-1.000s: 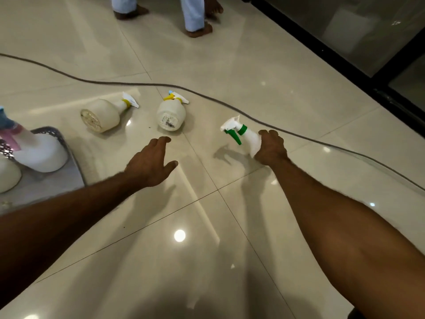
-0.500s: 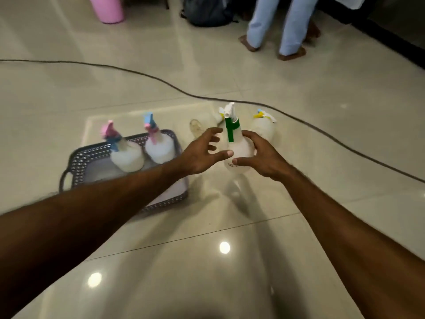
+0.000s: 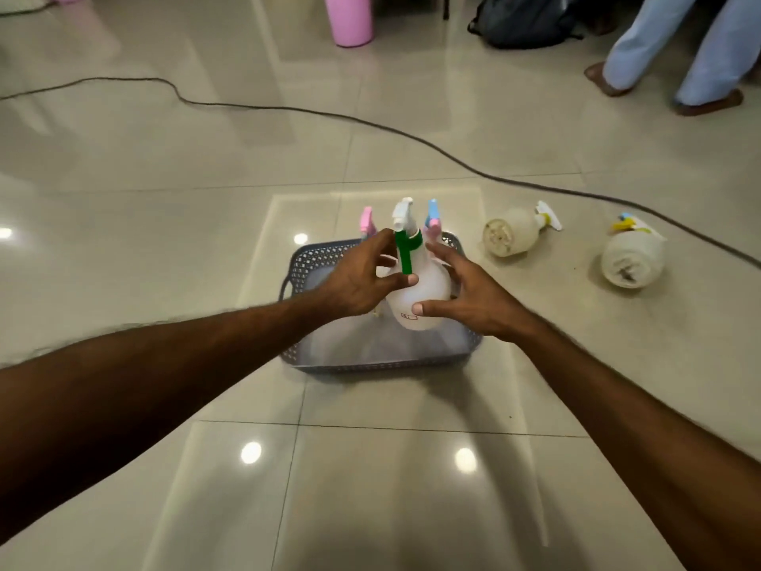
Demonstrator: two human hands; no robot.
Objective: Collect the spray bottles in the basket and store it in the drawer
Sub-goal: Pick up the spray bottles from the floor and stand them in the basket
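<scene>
Above the basket point(image 3: 329, 257), 2 hands hold the green-trigger bottle point(image 3: 416, 290) upright — left hand point(image 3: 356, 282) gripping near the neck, right hand point(image 3: 473, 298) steadying the body — presumably so it settles standing beside the pink-topped point(image 3: 365, 221) and blue-topped point(image 3: 431, 214) bottles behind it. Right of the basket, 2 bottles point(image 3: 510, 236) point(image 3: 632, 257) lie on glossy floor tiles point(image 3: 164, 224) — a cable point(image 3: 288, 111) crosses beyond.

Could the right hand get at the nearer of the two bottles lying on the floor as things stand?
Probably yes, once freed: the right hand now helps hold the green-trigger bottle over the basket. The lying bottle sits just right of the basket with bare floor between.
</scene>
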